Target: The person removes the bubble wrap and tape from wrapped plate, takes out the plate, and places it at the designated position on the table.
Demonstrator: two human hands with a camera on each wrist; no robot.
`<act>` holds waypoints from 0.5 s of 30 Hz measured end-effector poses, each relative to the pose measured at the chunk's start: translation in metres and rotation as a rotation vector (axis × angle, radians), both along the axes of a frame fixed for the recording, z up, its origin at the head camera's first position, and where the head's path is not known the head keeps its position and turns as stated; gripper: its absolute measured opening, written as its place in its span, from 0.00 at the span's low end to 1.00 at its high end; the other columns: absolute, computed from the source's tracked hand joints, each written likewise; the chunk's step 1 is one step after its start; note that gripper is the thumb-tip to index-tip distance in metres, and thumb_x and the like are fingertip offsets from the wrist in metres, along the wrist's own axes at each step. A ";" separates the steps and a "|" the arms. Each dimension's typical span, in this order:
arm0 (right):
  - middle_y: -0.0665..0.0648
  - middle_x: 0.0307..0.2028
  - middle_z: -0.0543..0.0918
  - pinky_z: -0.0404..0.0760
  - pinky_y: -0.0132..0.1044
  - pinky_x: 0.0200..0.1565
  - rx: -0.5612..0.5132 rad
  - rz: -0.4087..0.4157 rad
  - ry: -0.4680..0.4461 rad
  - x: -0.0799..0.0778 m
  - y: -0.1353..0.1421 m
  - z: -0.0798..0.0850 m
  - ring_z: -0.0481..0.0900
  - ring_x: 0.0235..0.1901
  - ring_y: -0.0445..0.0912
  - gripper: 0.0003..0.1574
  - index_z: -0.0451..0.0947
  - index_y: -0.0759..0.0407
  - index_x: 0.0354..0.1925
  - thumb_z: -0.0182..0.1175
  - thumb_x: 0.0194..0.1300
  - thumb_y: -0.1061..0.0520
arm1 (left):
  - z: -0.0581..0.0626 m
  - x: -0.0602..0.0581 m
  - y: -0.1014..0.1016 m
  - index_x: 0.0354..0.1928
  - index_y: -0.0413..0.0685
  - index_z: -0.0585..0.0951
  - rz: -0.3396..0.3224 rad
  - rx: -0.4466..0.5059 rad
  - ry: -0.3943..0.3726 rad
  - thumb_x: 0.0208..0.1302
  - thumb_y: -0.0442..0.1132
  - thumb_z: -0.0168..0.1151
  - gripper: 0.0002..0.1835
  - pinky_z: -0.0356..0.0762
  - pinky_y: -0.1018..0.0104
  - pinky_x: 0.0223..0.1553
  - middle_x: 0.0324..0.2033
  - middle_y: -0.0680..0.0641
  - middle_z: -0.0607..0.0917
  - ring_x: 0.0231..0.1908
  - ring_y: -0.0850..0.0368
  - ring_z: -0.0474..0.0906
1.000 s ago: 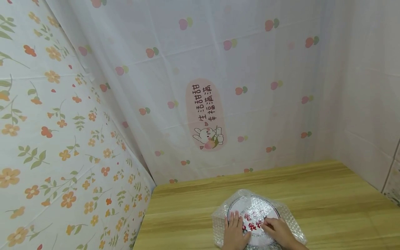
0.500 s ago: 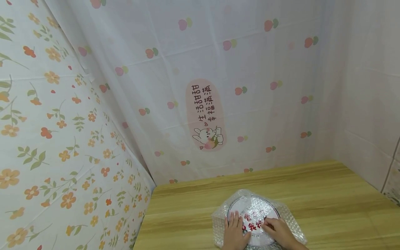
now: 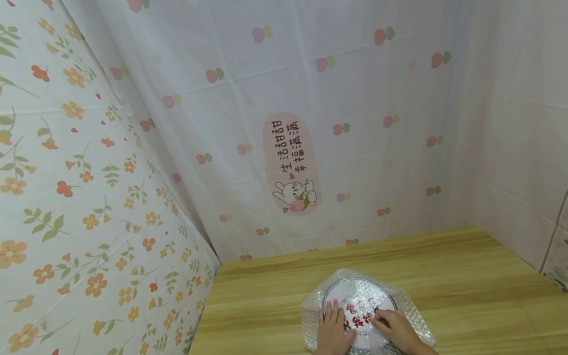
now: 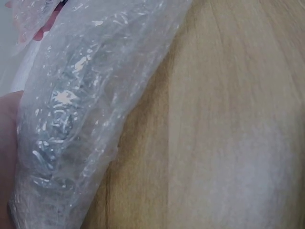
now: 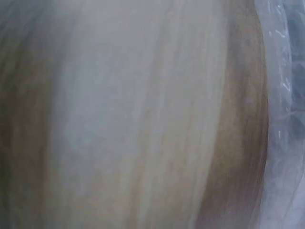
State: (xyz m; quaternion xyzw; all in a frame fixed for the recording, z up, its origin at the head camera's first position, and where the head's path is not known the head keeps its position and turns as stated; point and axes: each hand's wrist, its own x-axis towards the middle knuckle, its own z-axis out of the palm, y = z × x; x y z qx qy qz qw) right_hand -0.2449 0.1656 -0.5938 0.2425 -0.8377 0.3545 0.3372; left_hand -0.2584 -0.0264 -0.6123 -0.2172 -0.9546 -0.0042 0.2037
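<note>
A round white disc (image 3: 368, 291) with a dark rim and red lettering lies on the table inside clear bubble wrap (image 3: 414, 315). Flat on the disc's left part, my left hand (image 3: 333, 329) presses down with its fingers straight. My right hand (image 3: 396, 329) has curled fingers and pinches the bubble wrap over the disc's right part; a small dark spot shows at the fingertips. In the left wrist view, shiny bubble wrap (image 4: 71, 105) covers the edge beside my left hand (image 4: 7, 157). Only a strip of bubble wrap (image 5: 281, 95) shows in the right wrist view.
The wooden table (image 3: 466, 276) reaches back to a white curtain (image 3: 364, 167) with fruit prints and a rabbit picture. On the left hangs a flowered cloth (image 3: 102, 207). A pale wall (image 3: 523, 148) stands at the right.
</note>
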 end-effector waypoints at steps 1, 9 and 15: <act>0.30 0.15 0.53 0.52 0.22 0.20 0.004 -0.005 -0.001 0.000 0.000 0.000 0.50 0.15 0.25 0.26 0.60 0.43 0.14 0.67 0.40 0.66 | 0.000 0.000 0.000 0.54 0.47 0.75 0.001 -0.001 -0.001 0.55 0.64 0.47 0.33 0.56 0.55 0.55 0.58 0.47 0.69 0.59 0.50 0.62; 0.31 0.15 0.55 0.53 0.20 0.19 0.003 0.024 -0.021 0.001 0.001 0.000 0.52 0.15 0.25 0.24 0.63 0.43 0.15 0.66 0.42 0.66 | 0.004 0.001 0.001 0.54 0.47 0.74 0.010 0.003 -0.037 0.54 0.65 0.47 0.35 0.55 0.55 0.55 0.59 0.47 0.69 0.60 0.50 0.61; 0.32 0.16 0.58 0.55 0.17 0.18 -0.002 0.075 -0.069 0.002 0.003 0.000 0.55 0.16 0.26 0.21 0.65 0.44 0.16 0.65 0.45 0.66 | 0.006 0.001 0.000 0.56 0.47 0.73 0.020 0.021 -0.126 0.54 0.65 0.46 0.36 0.55 0.54 0.56 0.60 0.47 0.67 0.61 0.51 0.59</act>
